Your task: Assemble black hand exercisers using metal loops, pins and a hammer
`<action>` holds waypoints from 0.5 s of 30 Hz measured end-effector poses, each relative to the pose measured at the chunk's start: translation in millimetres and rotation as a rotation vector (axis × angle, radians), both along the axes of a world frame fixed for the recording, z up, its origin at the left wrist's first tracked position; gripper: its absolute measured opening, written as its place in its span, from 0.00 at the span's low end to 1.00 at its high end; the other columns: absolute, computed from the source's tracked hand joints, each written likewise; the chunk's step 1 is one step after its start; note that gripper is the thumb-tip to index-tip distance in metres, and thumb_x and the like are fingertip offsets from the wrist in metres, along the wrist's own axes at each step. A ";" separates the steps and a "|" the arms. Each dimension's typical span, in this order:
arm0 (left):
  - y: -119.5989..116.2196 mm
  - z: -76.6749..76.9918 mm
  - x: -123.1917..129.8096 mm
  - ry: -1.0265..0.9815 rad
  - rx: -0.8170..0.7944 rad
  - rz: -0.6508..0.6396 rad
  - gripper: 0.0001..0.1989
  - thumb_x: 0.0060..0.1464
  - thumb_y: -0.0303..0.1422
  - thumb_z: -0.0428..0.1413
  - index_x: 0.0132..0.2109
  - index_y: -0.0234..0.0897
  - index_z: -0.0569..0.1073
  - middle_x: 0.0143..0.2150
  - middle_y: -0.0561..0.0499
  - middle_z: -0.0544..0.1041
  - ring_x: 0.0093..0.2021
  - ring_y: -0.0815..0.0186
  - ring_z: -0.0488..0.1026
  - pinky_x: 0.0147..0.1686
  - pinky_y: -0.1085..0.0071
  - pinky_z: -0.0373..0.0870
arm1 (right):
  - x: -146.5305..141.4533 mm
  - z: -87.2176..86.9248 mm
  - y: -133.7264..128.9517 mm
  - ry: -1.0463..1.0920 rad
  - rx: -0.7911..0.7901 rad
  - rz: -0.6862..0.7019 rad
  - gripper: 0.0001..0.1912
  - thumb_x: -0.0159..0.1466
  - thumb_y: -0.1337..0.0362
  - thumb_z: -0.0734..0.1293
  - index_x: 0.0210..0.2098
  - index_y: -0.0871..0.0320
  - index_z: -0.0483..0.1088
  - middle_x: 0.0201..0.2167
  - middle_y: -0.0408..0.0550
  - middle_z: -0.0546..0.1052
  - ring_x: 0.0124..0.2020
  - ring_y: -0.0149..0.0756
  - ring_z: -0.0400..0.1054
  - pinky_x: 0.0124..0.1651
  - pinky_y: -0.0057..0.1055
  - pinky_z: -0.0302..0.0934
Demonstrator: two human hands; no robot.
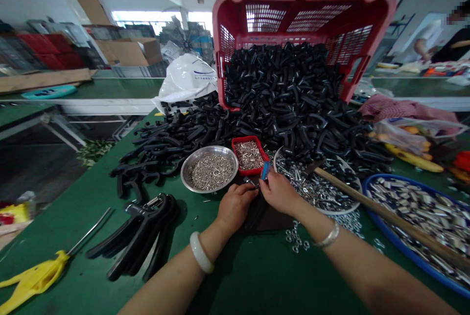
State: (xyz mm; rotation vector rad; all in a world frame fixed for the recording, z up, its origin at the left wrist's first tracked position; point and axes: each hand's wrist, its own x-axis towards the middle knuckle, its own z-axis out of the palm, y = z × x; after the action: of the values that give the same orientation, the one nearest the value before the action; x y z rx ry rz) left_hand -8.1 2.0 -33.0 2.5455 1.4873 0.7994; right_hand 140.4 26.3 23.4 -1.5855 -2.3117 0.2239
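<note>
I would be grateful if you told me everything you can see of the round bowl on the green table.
The bowl is shallow and silvery, apparently metal, with a shiny rim. It sits upright on the green table, holding a heap of small silvery parts with a larger ring among them. It stands beyond the left hand, left of the small red tray; black parts lie behind it. Neither hand touches it.
</note>
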 end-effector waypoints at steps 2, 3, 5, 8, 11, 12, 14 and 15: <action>-0.2 0.6 0.7 -0.005 -0.005 0.017 0.13 0.55 0.30 0.48 0.45 0.43 0.72 0.47 0.53 0.72 0.38 0.67 0.63 0.37 0.71 0.63 | 1.6 3.7 1.5 -0.011 -0.008 0.070 0.08 0.59 0.69 0.55 0.36 0.63 0.61 0.31 0.53 0.72 0.32 0.37 0.68 0.35 0.30 0.59; -0.5 1.1 1.1 -0.003 -0.005 0.022 0.12 0.55 0.30 0.47 0.45 0.43 0.72 0.47 0.53 0.72 0.37 0.67 0.63 0.37 0.71 0.63 | 3.1 4.6 0.5 -0.018 -0.006 0.121 0.08 0.59 0.69 0.54 0.36 0.62 0.61 0.31 0.53 0.72 0.32 0.37 0.68 0.35 0.30 0.59; -1.4 2.3 2.1 0.002 -0.007 0.022 0.12 0.55 0.30 0.48 0.44 0.44 0.72 0.47 0.55 0.72 0.37 0.67 0.63 0.37 0.71 0.63 | 8.1 4.0 -3.8 0.012 0.004 0.239 0.07 0.59 0.69 0.54 0.35 0.61 0.60 0.31 0.52 0.71 0.32 0.37 0.68 0.36 0.32 0.60; -2.2 3.2 2.8 -0.009 -0.016 0.038 0.12 0.55 0.30 0.47 0.44 0.45 0.72 0.47 0.56 0.72 0.37 0.66 0.63 0.36 0.71 0.63 | 20.1 -3.3 -11.1 0.289 -0.110 0.342 0.05 0.60 0.65 0.55 0.35 0.58 0.58 0.29 0.48 0.71 0.30 0.34 0.69 0.35 0.31 0.63; -1.0 2.2 1.9 -0.025 -0.013 0.054 0.12 0.55 0.30 0.48 0.43 0.45 0.72 0.47 0.55 0.72 0.38 0.66 0.64 0.36 0.70 0.64 | 33.9 -15.7 -14.7 0.591 -0.325 0.263 0.07 0.60 0.61 0.56 0.35 0.57 0.55 0.25 0.44 0.70 0.25 0.31 0.69 0.28 0.29 0.65; -0.2 1.5 1.4 -0.032 -0.009 0.045 0.12 0.55 0.30 0.48 0.43 0.44 0.72 0.47 0.54 0.72 0.38 0.66 0.64 0.36 0.70 0.64 | 38.0 -19.4 -14.0 0.644 -0.367 0.219 0.08 0.60 0.60 0.57 0.35 0.57 0.55 0.24 0.43 0.70 0.24 0.31 0.69 0.26 0.29 0.65; 1.3 -0.1 1.1 -0.053 -0.003 0.016 0.11 0.55 0.30 0.48 0.43 0.43 0.73 0.46 0.53 0.73 0.38 0.67 0.66 0.38 0.70 0.64 | 43.9 -23.9 -8.0 0.708 -0.377 0.139 0.09 0.59 0.58 0.58 0.34 0.57 0.56 0.24 0.43 0.71 0.23 0.31 0.69 0.25 0.29 0.66; 1.6 -0.8 1.3 -0.068 0.001 0.003 0.11 0.55 0.30 0.48 0.43 0.43 0.73 0.46 0.53 0.73 0.39 0.67 0.66 0.38 0.69 0.65 | 45.2 -24.0 -2.4 0.742 -0.351 0.098 0.10 0.59 0.57 0.58 0.34 0.57 0.56 0.25 0.44 0.71 0.24 0.32 0.70 0.26 0.29 0.66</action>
State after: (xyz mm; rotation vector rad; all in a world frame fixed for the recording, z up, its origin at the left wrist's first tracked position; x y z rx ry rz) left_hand -6.7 3.6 -33.7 2.4915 1.4706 0.8782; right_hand 185.6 23.9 -0.6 -1.2220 -1.8093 1.0868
